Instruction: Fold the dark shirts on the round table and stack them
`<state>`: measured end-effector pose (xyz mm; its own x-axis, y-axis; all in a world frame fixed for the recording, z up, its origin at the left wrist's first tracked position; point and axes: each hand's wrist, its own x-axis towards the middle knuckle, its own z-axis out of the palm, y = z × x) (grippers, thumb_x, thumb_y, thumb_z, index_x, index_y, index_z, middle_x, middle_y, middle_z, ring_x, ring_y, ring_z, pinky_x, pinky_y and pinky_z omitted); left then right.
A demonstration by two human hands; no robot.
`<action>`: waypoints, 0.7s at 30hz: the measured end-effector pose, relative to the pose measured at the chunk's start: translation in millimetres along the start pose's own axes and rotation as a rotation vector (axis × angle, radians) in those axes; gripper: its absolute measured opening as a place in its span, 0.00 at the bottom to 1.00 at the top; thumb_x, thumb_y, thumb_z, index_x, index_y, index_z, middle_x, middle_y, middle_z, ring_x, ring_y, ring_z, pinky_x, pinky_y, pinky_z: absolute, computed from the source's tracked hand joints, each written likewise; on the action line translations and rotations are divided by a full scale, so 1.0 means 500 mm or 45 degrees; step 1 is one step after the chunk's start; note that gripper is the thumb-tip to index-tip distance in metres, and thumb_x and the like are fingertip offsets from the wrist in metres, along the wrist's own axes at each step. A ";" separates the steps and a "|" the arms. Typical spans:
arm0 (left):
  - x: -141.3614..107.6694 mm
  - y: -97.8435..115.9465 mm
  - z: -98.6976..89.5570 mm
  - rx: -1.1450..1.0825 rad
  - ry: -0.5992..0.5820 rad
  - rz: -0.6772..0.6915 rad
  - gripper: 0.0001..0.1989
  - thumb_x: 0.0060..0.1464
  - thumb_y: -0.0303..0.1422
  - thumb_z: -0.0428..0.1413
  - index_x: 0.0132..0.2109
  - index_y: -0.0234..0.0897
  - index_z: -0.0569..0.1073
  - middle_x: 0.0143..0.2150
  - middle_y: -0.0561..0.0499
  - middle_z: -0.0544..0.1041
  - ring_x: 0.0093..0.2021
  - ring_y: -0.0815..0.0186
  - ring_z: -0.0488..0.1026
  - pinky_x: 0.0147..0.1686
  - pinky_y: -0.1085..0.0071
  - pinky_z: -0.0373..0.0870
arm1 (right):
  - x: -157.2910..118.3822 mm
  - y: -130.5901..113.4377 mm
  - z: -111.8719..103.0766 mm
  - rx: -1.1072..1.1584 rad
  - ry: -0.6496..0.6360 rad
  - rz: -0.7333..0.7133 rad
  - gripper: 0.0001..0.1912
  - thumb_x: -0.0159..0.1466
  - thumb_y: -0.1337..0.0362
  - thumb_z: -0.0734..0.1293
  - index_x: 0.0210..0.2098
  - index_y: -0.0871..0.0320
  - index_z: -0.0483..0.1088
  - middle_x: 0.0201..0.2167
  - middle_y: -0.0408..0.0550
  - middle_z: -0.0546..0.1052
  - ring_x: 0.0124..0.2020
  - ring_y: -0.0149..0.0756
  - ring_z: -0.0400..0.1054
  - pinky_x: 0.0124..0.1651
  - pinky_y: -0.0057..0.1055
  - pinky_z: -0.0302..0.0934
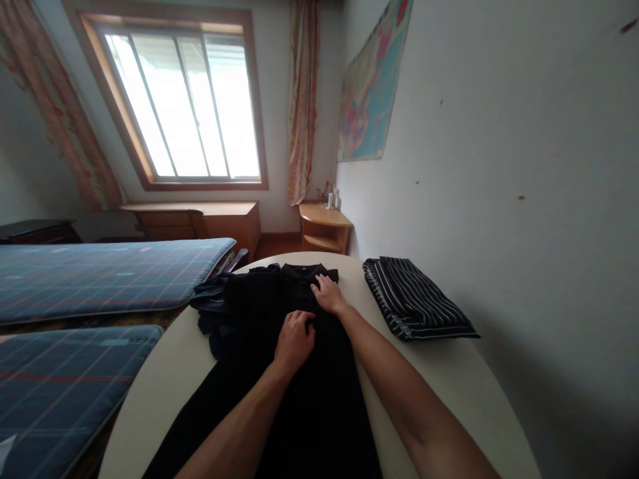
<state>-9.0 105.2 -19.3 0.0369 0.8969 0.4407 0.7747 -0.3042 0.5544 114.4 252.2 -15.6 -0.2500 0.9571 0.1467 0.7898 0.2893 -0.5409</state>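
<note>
A black collared shirt [319, 386] lies spread along the round cream table [144, 399], its collar at the far end. My right hand [328, 294] rests on the shirt just below the collar, fingers stretched out and flat. Over the middle of the shirt, my left hand [295, 339] is closed, its fingers bent and the thumb near the index finger, seemingly pinching the cloth. Dark navy bunched cloth [214, 316] sits against the shirt's left side.
A folded black garment with white stripes [417, 299] lies at the table's right, near the white wall [499, 133]. To the left are two blue plaid mattresses [114, 276]. A wooden desk [224, 216] and a corner shelf [324, 216] stand beyond, near the window.
</note>
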 end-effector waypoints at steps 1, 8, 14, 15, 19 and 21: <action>0.000 0.001 -0.001 0.002 -0.005 -0.006 0.13 0.56 0.22 0.52 0.47 0.36 0.76 0.47 0.45 0.77 0.54 0.56 0.69 0.57 0.58 0.67 | 0.000 0.000 0.002 -0.034 -0.008 0.025 0.33 0.71 0.51 0.54 0.69 0.66 0.55 0.71 0.60 0.52 0.72 0.53 0.41 0.71 0.50 0.34; 0.001 0.004 -0.003 0.012 -0.033 -0.018 0.13 0.56 0.22 0.52 0.47 0.34 0.76 0.47 0.44 0.77 0.53 0.56 0.69 0.57 0.59 0.66 | 0.025 0.009 -0.005 -0.144 -0.040 -0.039 0.30 0.72 0.52 0.53 0.66 0.66 0.59 0.67 0.58 0.61 0.70 0.46 0.48 0.70 0.43 0.39; -0.002 0.009 -0.007 -0.001 -0.028 -0.018 0.14 0.55 0.22 0.53 0.47 0.36 0.75 0.47 0.46 0.77 0.53 0.56 0.69 0.56 0.60 0.67 | 0.053 0.030 -0.035 -0.201 0.050 -0.152 0.23 0.73 0.62 0.53 0.63 0.65 0.63 0.63 0.54 0.68 0.64 0.33 0.59 0.66 0.26 0.47; -0.002 0.010 -0.008 -0.002 -0.030 -0.019 0.14 0.55 0.22 0.53 0.47 0.37 0.75 0.47 0.46 0.77 0.53 0.56 0.68 0.56 0.60 0.67 | 0.059 0.034 -0.041 -0.221 0.067 -0.150 0.23 0.73 0.64 0.52 0.62 0.64 0.63 0.62 0.54 0.68 0.63 0.33 0.59 0.66 0.27 0.47; -0.002 0.014 -0.009 -0.007 -0.024 -0.026 0.15 0.55 0.22 0.52 0.47 0.38 0.75 0.47 0.46 0.77 0.53 0.57 0.68 0.56 0.59 0.67 | 0.085 0.056 -0.065 -0.326 0.104 -0.078 0.23 0.71 0.70 0.51 0.62 0.65 0.64 0.61 0.57 0.69 0.61 0.41 0.61 0.64 0.34 0.50; -0.002 0.016 -0.010 -0.015 -0.017 -0.032 0.15 0.55 0.22 0.52 0.47 0.39 0.75 0.47 0.47 0.77 0.53 0.57 0.68 0.56 0.59 0.67 | 0.094 0.065 -0.075 -0.378 0.084 -0.058 0.23 0.70 0.70 0.53 0.60 0.62 0.67 0.59 0.56 0.72 0.60 0.44 0.62 0.62 0.36 0.53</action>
<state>-6.1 100.4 -11.9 0.0258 0.9086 0.4169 0.7679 -0.2850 0.5737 149.5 307.1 4.8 -0.2595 0.9394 0.2239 0.9102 0.3154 -0.2684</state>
